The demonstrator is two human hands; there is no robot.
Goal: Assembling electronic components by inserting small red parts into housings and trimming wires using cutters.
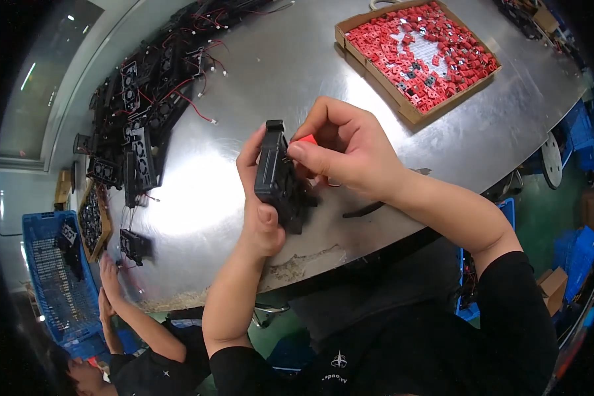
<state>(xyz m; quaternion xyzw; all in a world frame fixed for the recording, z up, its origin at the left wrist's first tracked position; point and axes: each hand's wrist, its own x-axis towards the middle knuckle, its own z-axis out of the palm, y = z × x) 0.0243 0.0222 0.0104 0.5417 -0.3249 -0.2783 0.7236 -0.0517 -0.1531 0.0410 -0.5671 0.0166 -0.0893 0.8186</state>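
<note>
My left hand (264, 228) is wrapped round a black plastic housing (270, 168), holding it upright above the near part of the metal table. Against the housing's upper right side, my right hand (363, 148) pinches a small red plastic piece (308, 139) between thumb and forefinger. Its colour matches the small red pieces (383, 56) heaped in a shallow cardboard tray (457, 98) at the far right. My fingers hide most of the red piece and the housing's right side. A thin black strip (363, 211) lies just right of the housing.
Black fan units (142, 155) with red and black wires pile up along the table's left side. One separate black unit (134, 247) sits near the left edge. A co-worker's hand (110, 280) is beside it, close to a blue crate (59, 277). The table's near edge (303, 264) looks worn.
</note>
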